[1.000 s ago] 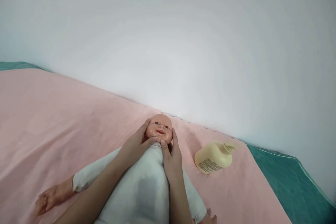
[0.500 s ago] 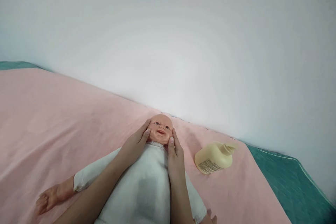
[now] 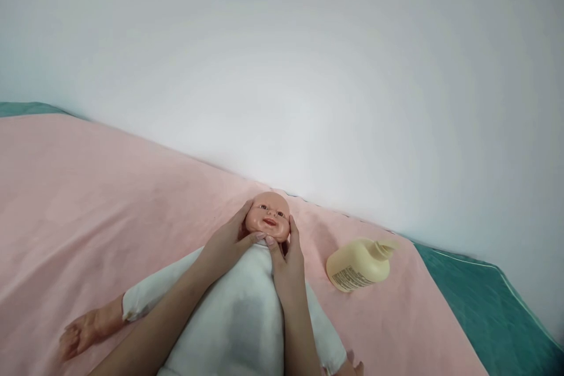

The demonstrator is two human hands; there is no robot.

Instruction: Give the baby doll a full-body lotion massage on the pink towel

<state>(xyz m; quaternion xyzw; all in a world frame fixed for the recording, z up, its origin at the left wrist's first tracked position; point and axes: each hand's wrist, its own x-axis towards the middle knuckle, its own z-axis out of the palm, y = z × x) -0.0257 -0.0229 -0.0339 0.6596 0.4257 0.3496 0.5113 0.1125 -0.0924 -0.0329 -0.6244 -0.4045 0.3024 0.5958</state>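
A baby doll [image 3: 264, 299] in a white outfit lies on its back, its bald plastic head toward the wall. My left hand [image 3: 231, 247] cups the left side of the head, with the thumb reaching to the chin. On the opposite cheek rests my right hand [image 3: 288, 264], its thumb tip meeting the left thumb just under the chin. Both sets of fingers curve around the sides of the head, partly hidden behind it. The doll's arms spread outward, with one plastic hand [image 3: 81, 332] showing at the lower left.
To the right of the doll, a pale yellow pump bottle [image 3: 358, 264] stands on the pink sheet [image 3: 79, 188]. Green fabric [image 3: 493, 305] shows beyond the sheet's right edge. A plain white wall [image 3: 282, 70] rises right behind the doll's head.
Both thumbs have slid from the doll's cheeks inward to beneath its chin, where they meet. The doll and bottle stay in place.
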